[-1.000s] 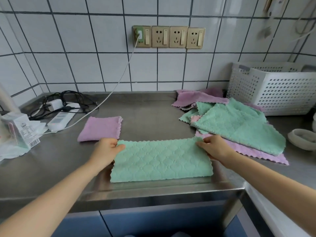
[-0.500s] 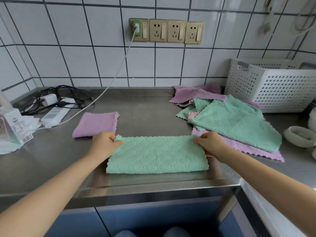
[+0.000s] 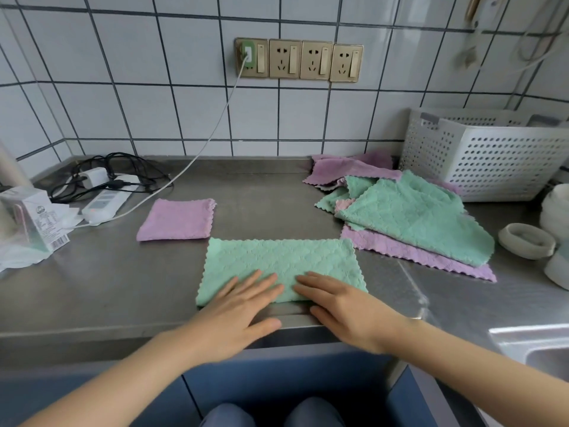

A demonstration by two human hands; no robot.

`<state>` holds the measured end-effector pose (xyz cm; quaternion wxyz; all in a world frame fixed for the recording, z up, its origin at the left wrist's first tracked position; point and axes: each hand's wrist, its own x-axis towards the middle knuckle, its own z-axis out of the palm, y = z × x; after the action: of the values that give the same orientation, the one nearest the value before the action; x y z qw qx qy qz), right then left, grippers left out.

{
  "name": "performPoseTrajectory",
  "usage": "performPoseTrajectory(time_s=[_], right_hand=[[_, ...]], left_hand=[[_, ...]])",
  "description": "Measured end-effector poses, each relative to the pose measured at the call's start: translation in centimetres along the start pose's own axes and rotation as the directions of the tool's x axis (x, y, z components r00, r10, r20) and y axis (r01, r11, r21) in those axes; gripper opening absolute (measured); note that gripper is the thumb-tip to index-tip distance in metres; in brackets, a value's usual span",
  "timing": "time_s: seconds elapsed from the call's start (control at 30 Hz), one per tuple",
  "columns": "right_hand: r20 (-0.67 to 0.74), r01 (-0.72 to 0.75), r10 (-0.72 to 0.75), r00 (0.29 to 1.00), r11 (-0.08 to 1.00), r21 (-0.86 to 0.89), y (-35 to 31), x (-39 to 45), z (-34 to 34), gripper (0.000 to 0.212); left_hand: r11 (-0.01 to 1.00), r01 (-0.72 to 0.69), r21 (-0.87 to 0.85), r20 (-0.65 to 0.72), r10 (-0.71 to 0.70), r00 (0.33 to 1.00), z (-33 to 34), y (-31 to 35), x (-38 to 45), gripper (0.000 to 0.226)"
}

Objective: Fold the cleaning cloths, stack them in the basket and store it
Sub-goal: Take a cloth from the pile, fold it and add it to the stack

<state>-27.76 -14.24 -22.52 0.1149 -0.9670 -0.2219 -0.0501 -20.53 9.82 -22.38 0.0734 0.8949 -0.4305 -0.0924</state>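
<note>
A green cleaning cloth [image 3: 281, 266], folded into a long strip, lies near the front edge of the steel counter [image 3: 123, 282] with its long axis running left to right. The left hand [image 3: 237, 312] and right hand [image 3: 348, 309], which pinched its 2 far corners 0.5 s ago, now press flat with fingers straight on its near edge. The quilted cloth has scalloped edges; a folded purple cloth [image 3: 177, 219] sits just beyond it.
</note>
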Motion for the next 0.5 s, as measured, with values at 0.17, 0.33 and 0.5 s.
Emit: performPoseTrajectory(time_s=[0.17,0.33,0.5], right_hand=[[-0.033,-0.062,0.062,0.998,0.998,0.004,2.5,-3.1,-1.0,0.048],[-0.072,-0.104,0.104,0.992,0.995,0.001,4.2,-4.5,-2.0,0.042],[-0.139,-0.014,-0.006,0.990,0.990,-0.143,4.3,-3.6,-2.3,0.028]], left_hand=[[0.999,0.037,-0.017,0.030,-0.037,0.999,-0.3,-2.1,-3.3,0.074],[0.986,0.144,-0.081,-0.012,-0.146,0.989,-0.3,-3.7,-4.9,0.097],[0.982,0.188,-0.003,-0.076,-0.187,0.979,-0.5,-0.4,-3.5,0.100]])
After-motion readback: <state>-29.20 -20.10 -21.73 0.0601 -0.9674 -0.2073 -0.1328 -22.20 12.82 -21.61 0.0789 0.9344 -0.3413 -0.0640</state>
